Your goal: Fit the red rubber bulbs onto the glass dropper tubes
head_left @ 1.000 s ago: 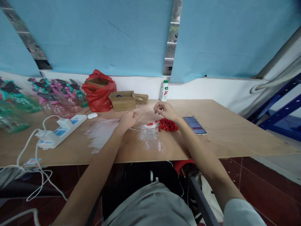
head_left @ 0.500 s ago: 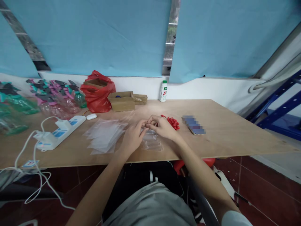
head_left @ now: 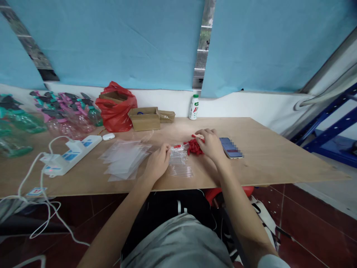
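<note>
My left hand (head_left: pixel 160 160) is closed in a pinch at the left end of a thin clear tube (head_left: pixel 182 144). A small red piece (head_left: pixel 177 146) shows just right of its fingertips; whether it sits on the tube or behind it, I cannot tell. My right hand (head_left: pixel 209 144) is over a pile of small red pieces (head_left: pixel 194 148), thumb and forefinger apart, tips at the pile's upper edge. Its other fingers are partly hidden. Between the hands, several clear tubes (head_left: pixel 180 171) lie side by side on the wooden table (head_left: pixel 267 152).
Clear plastic bags (head_left: pixel 125 160) lie left of my left hand. A phone (head_left: pixel 231 148) is right of the pile. Farther back stand a bottle (head_left: pixel 194 108), a cardboard box (head_left: pixel 144 121) and a red bag (head_left: pixel 117 111). A power strip (head_left: pixel 72 156) and spray bottles (head_left: pixel 69 123) occupy the left.
My hands were together above the tubes and have parted. My right hand has moved right to the red pile; my left has drawn slightly left, uncovering the red piece beside it.
</note>
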A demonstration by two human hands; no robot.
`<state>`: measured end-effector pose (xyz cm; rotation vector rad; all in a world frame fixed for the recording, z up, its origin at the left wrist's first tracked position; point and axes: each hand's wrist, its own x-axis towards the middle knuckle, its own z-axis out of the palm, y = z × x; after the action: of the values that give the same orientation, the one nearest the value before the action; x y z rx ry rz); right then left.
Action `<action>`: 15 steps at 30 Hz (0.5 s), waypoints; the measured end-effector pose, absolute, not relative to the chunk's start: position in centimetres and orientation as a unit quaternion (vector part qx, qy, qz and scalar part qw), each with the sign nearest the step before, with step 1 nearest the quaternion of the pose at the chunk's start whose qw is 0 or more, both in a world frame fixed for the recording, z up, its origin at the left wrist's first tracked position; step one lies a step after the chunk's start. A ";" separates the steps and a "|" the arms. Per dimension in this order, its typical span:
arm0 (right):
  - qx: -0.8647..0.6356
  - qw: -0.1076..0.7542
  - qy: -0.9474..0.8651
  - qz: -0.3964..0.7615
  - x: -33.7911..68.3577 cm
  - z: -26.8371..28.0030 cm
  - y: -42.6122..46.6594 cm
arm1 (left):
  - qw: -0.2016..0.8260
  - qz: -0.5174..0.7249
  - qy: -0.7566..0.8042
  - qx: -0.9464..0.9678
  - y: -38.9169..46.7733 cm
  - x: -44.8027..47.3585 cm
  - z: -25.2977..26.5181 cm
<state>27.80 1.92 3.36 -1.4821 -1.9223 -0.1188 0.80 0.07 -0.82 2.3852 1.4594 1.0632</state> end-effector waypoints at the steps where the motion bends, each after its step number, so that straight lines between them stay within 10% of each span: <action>1: -0.598 0.328 -0.729 -0.061 28.5 2.9 1.9 | 0.079 0.352 0.490 0.794 0.1 0.8 -0.9; 15: -0.674 0.305 -0.672 -0.031 30.4 1.1 1.4 | 0.066 0.322 0.454 0.828 -0.8 1.3 -0.1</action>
<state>30.39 1.44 1.12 -1.7859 -1.7793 -0.0819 1.30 -0.85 -0.06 2.4977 1.3697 0.9708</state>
